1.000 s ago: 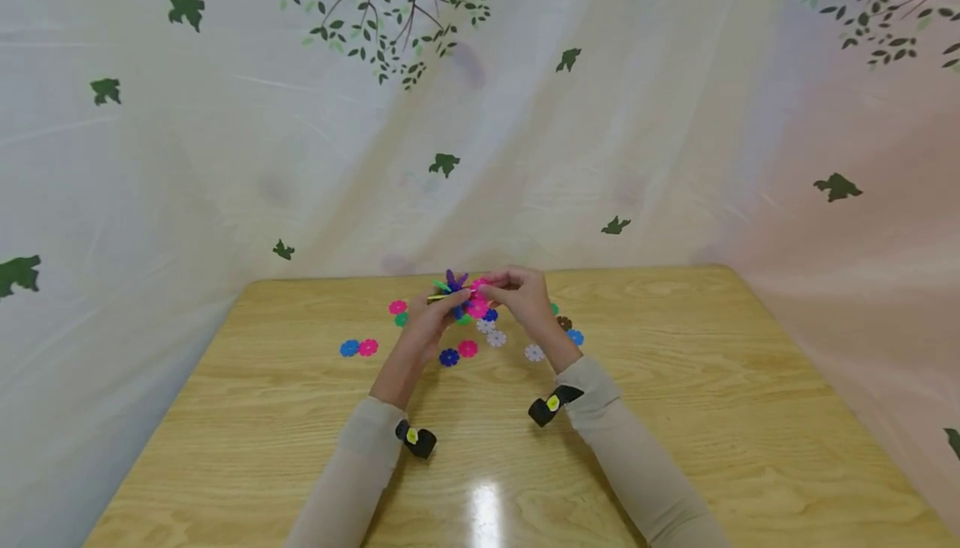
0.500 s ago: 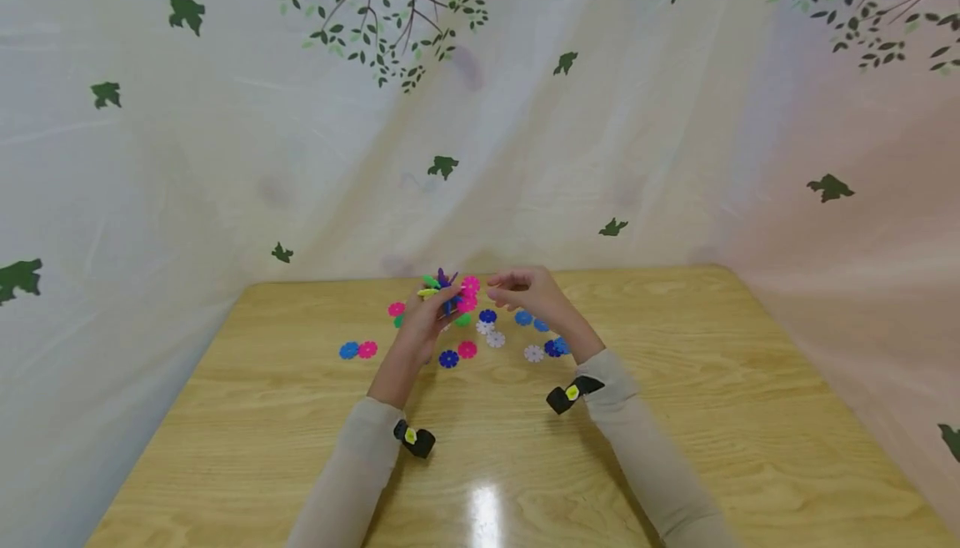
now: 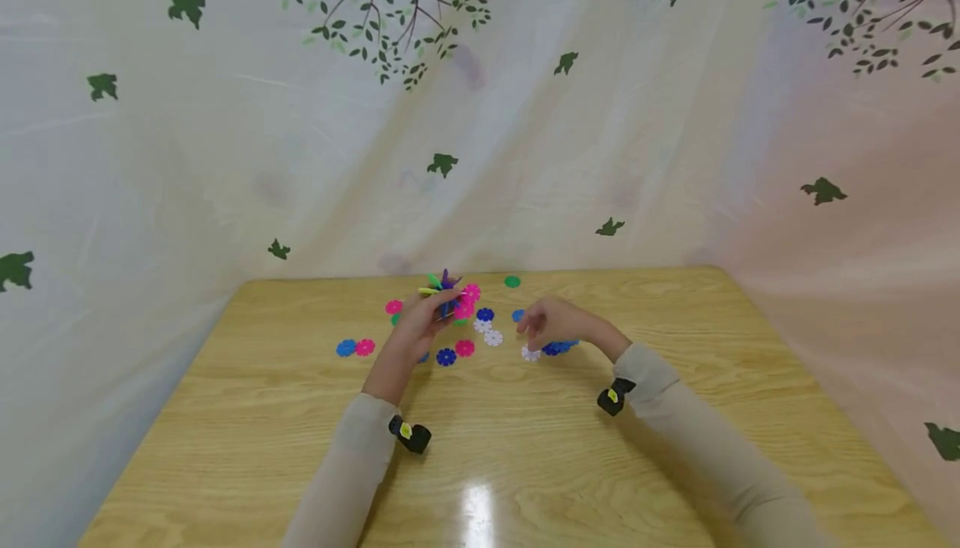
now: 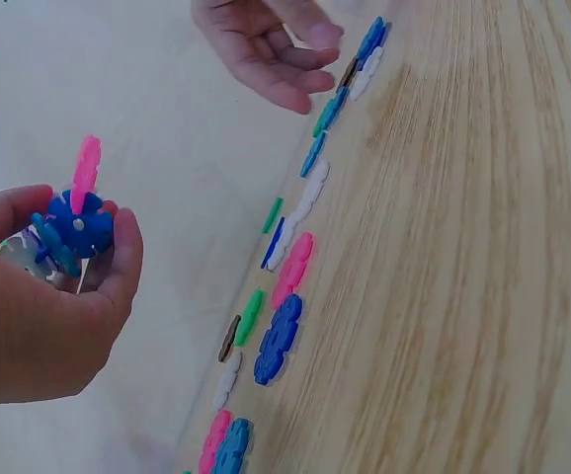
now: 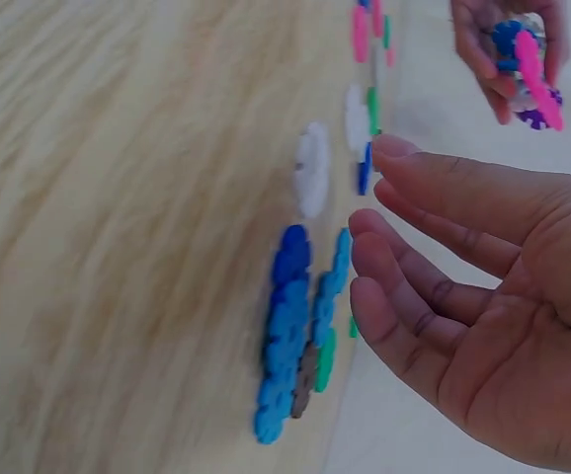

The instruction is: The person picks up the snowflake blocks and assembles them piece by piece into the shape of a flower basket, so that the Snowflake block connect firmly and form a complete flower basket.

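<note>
Holding a cluster of flower-shaped discs, the left hand is a little left of centre in the head view, its fingers and thumb curled round the pieces. From the head I can make out purple, green, yellow, blue and pink petals sprouting past the thumb. The left wrist view adds what that angle lacks: at its left edge, a blue disc turns its face to the camera, a pink disc stands upright above it, and a pale disc sits low by the palm.

Right of centre in the head view, the right hand hangs near loose discs, fingers bent. Its own wrist view, where it fills the lower right, shows the thumb well apart from the fingertips, nothing between them. That view also gives a brown disc beside a green disc, low in the frame, next to a line of blue pieces; from the head, the hand and forearm cover that brown one.

Only the head view takes in the whole spread across the wooden table, including a lone green piece near the far edge and a blue-and-pink pair at the spread's left end.
</note>
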Available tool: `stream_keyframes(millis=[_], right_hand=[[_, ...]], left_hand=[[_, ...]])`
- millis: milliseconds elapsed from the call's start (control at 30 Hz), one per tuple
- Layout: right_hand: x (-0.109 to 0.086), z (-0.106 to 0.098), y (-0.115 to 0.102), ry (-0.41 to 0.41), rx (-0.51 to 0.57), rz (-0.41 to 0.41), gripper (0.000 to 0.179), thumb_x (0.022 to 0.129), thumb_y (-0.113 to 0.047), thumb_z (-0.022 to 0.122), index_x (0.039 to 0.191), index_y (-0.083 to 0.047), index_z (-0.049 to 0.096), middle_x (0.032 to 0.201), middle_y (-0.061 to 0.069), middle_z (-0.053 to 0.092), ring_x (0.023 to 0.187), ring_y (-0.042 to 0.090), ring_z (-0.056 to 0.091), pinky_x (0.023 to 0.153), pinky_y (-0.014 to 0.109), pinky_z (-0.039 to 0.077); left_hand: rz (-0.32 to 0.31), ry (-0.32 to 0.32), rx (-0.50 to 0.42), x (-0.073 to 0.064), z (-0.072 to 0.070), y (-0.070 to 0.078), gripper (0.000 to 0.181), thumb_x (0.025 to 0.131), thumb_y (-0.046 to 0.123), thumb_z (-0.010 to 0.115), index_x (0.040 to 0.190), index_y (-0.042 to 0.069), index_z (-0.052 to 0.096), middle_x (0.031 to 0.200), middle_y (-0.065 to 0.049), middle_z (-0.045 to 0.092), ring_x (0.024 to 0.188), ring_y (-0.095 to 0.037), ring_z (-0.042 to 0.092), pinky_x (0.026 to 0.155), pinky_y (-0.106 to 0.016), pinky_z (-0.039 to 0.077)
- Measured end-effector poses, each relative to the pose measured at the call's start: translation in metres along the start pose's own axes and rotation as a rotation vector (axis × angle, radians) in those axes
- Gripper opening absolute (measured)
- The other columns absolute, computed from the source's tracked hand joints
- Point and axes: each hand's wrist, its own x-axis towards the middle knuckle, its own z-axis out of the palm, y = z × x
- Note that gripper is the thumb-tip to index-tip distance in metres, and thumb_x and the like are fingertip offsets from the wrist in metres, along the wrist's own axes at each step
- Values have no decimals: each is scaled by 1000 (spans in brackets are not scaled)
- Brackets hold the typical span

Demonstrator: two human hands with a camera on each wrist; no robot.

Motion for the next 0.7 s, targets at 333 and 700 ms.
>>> stream_keyframes(millis=[333, 700], right_hand=[[1, 11, 10, -7, -75, -53, 21, 78, 1, 84, 95, 2, 72, 79, 7, 64, 71, 7, 51, 66, 21, 46], [7, 12, 0, 64, 10, -37, 8, 87, 2, 75, 93, -1, 70, 88, 9, 71, 78, 11, 61, 72, 25, 53]], left_hand=[[-103, -69, 84, 4, -7, -4, 15, 96, 11, 70, 107, 3, 65, 90, 1, 65, 77, -7, 62, 68, -20, 57], [-92, -141, 55, 15, -15, -25, 5, 100, 10, 63, 99, 7, 61, 89, 2, 59, 72, -5, 59, 75, -27, 62]])
